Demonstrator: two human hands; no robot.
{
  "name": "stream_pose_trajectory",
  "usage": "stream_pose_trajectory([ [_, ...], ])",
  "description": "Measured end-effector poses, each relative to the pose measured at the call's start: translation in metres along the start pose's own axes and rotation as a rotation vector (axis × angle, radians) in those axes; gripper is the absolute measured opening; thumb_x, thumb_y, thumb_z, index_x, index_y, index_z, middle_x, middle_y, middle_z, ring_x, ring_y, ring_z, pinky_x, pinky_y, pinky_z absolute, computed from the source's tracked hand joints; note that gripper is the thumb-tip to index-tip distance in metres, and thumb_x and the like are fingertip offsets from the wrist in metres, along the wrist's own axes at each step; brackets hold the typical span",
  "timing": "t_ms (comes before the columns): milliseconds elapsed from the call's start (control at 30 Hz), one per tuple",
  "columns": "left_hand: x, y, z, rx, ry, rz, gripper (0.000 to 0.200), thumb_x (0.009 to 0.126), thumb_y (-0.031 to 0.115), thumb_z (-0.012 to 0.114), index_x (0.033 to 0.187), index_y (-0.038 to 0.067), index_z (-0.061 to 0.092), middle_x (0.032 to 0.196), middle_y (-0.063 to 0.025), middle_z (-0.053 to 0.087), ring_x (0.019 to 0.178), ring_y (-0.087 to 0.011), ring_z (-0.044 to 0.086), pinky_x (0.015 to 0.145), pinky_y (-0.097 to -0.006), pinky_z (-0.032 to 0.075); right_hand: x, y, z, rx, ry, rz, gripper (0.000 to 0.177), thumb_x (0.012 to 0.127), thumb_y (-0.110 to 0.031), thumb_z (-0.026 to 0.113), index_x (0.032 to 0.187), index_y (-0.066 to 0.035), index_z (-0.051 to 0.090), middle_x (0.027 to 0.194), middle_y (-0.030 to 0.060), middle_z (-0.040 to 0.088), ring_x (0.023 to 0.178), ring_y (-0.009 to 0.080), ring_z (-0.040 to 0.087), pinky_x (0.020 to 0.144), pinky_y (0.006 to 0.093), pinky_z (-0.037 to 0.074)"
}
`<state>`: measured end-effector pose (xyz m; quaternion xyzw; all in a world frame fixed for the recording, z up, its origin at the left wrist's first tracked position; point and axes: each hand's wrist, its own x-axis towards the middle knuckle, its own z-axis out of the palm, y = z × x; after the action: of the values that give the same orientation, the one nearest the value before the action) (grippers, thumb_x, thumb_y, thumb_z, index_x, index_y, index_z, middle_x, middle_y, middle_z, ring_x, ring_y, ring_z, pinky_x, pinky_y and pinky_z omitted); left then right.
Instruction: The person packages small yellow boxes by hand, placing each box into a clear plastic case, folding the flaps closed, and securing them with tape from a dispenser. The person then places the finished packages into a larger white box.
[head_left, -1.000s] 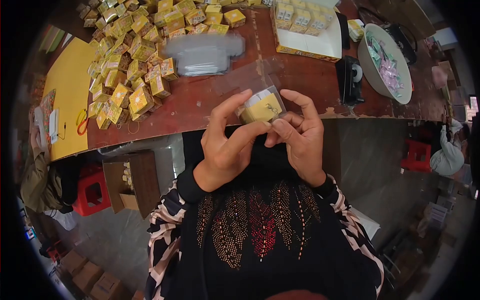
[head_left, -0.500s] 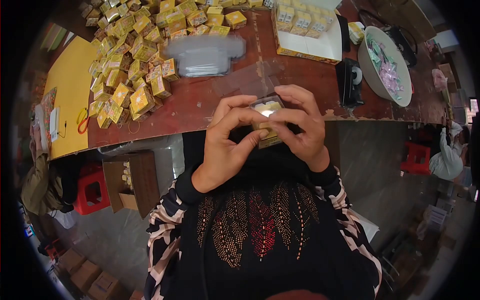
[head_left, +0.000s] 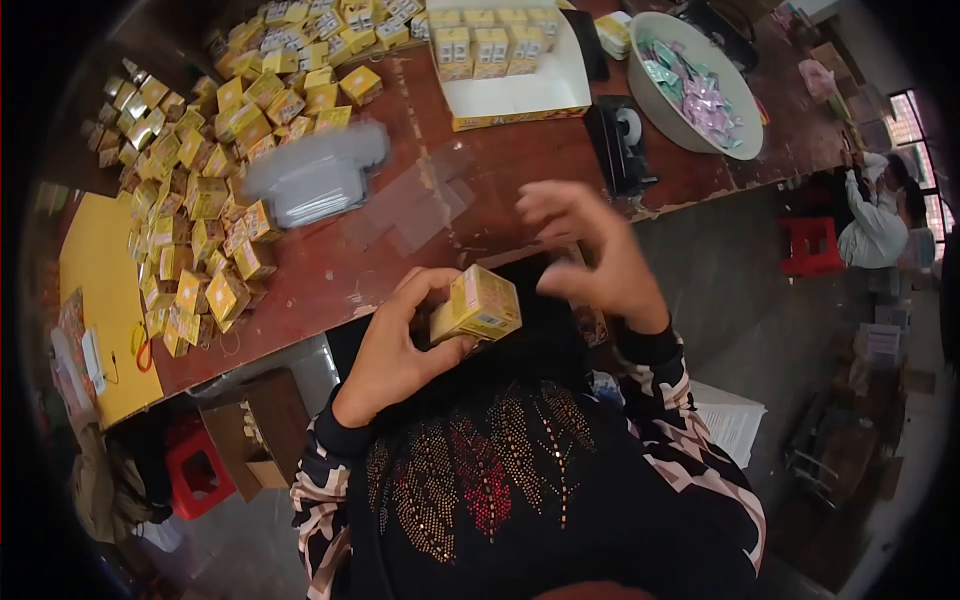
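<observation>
My left hand (head_left: 395, 340) grips a small yellow printed box (head_left: 478, 305), fingers on its far side and thumb along its near edge, just in front of the table edge. To the right of the box, my right hand (head_left: 595, 260) is raised with its fingers apart and slightly blurred, touching nothing. Beyond my hands, clear plastic sleeves (head_left: 318, 190) lie stacked on the table. Left of them is a large heap of similar yellow boxes (head_left: 207, 200).
An open display carton (head_left: 530, 95) holds rows of small boxes at the back. Right of it stand a black tape dispenser (head_left: 622, 150) and a white basin (head_left: 648, 100) of colourful sachets. Red stools (head_left: 808, 245) are on both sides; a person (head_left: 875, 225) sits at far right.
The box was between both hands with a clear plastic piece around it; now only the left hand has it, turned and lower. My right hand has moved away. The view has shifted right.
</observation>
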<state>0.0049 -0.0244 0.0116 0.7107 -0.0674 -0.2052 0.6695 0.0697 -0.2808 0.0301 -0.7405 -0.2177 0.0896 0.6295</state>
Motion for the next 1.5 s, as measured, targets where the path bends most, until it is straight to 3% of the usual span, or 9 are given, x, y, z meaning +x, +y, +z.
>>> stream_pose_trajectory([
  [67, 0.000, -0.005, -0.004, -0.069, -0.005, -0.019, 0.051, 0.078, 0.002, 0.075, 0.125, 0.006, 0.054, 0.113, -0.0042, 0.060, 0.104, -0.0129, 0.059, 0.089, -0.0286, 0.048, 0.003, 0.023, -0.054, -0.129, 0.609, 0.077, 0.035, 0.088, -0.020, 0.075, 0.115, 0.000, 0.067, 0.111, 0.0113, 0.067, 0.106, 0.0195, 0.062, 0.090, 0.0321, 0.048],
  [133, 0.002, -0.008, -0.004, -0.138, 0.002, -0.039, 0.051, 0.078, 0.001, 0.076, 0.124, 0.007, 0.054, 0.112, -0.0029, 0.061, 0.104, -0.0124, 0.059, 0.089, -0.0286, 0.048, -0.001, 0.069, -0.117, -0.463, 0.781, 0.048, 0.025, 0.092, -0.021, 0.069, 0.099, 0.004, 0.071, 0.112, 0.0133, 0.068, 0.101, 0.0187, 0.063, 0.088, 0.0304, 0.048],
  [267, 0.006, -0.009, 0.000, -0.100, -0.037, -0.033, 0.054, 0.078, 0.001, 0.077, 0.125, 0.008, 0.053, 0.112, -0.0014, 0.063, 0.107, -0.0126, 0.059, 0.090, -0.0295, 0.048, -0.008, 0.115, -0.165, -0.575, 0.629, 0.170, 0.026, 0.093, -0.020, 0.067, 0.095, 0.005, 0.071, 0.115, 0.0140, 0.067, 0.097, 0.0158, 0.062, 0.086, 0.0280, 0.046],
  [367, 0.006, -0.008, 0.001, -0.086, -0.038, -0.046, 0.054, 0.078, 0.001, 0.078, 0.125, 0.007, 0.052, 0.112, -0.0016, 0.063, 0.108, -0.0132, 0.059, 0.092, -0.0303, 0.048, -0.006, 0.114, -0.167, -0.246, 0.482, 0.352, 0.024, 0.092, -0.019, 0.069, 0.093, 0.006, 0.071, 0.118, 0.0142, 0.066, 0.096, 0.0125, 0.060, 0.083, 0.0272, 0.046],
  [867, 0.005, -0.007, 0.002, -0.126, -0.021, -0.034, 0.054, 0.078, 0.000, 0.078, 0.125, 0.007, 0.052, 0.113, -0.0018, 0.063, 0.109, -0.0128, 0.059, 0.095, -0.0312, 0.048, -0.036, 0.110, -0.125, -0.086, 0.750, 0.198, 0.019, 0.091, -0.015, 0.070, 0.091, 0.004, 0.071, 0.132, 0.0186, 0.060, 0.109, 0.0171, 0.060, 0.095, 0.0295, 0.043],
  [1133, 0.003, -0.006, 0.001, -0.225, 0.000, -0.035, 0.053, 0.078, -0.001, 0.077, 0.125, 0.007, 0.053, 0.114, -0.0027, 0.064, 0.110, -0.0128, 0.060, 0.096, -0.0315, 0.048, -0.039, 0.152, -0.119, -0.181, 0.811, 0.062, 0.018, 0.093, -0.014, 0.068, 0.088, 0.004, 0.066, 0.118, 0.0131, 0.066, 0.085, 0.0093, 0.059, 0.074, 0.0247, 0.048],
  [1300, 0.003, -0.008, 0.005, -0.266, 0.161, 0.062, 0.057, 0.076, -0.005, 0.077, 0.127, 0.005, 0.053, 0.116, -0.0047, 0.065, 0.113, -0.0148, 0.060, 0.097, -0.0334, 0.051, -0.045, 0.103, -0.093, -0.356, 0.885, 0.007, 0.014, 0.095, -0.011, 0.066, 0.090, 0.002, 0.064, 0.111, 0.0084, 0.068, 0.081, 0.0075, 0.059, 0.073, 0.0233, 0.048],
  [1467, 0.007, -0.014, 0.012, -0.077, 0.355, 0.245, 0.054, 0.075, -0.007, 0.078, 0.123, 0.003, 0.055, 0.121, -0.0062, 0.060, 0.111, -0.0167, 0.061, 0.093, -0.0309, 0.053, -0.035, 0.029, -0.011, 0.061, 0.572, -0.054, 0.006, 0.095, -0.004, 0.063, 0.097, 0.001, 0.063, 0.086, 0.0066, 0.067, 0.073, 0.0109, 0.062, 0.070, 0.0238, 0.051],
  [1500, 0.008, -0.014, 0.013, -0.001, 0.421, 0.324, 0.054, 0.073, -0.007, 0.078, 0.122, 0.002, 0.057, 0.121, -0.0076, 0.058, 0.110, -0.0179, 0.062, 0.091, -0.0307, 0.054, -0.033, 0.022, 0.009, 0.164, 0.459, -0.052, 0.016, 0.095, -0.002, 0.060, 0.111, 0.003, 0.058, 0.083, 0.0069, 0.065, 0.069, 0.0122, 0.061, 0.067, 0.0251, 0.051],
])
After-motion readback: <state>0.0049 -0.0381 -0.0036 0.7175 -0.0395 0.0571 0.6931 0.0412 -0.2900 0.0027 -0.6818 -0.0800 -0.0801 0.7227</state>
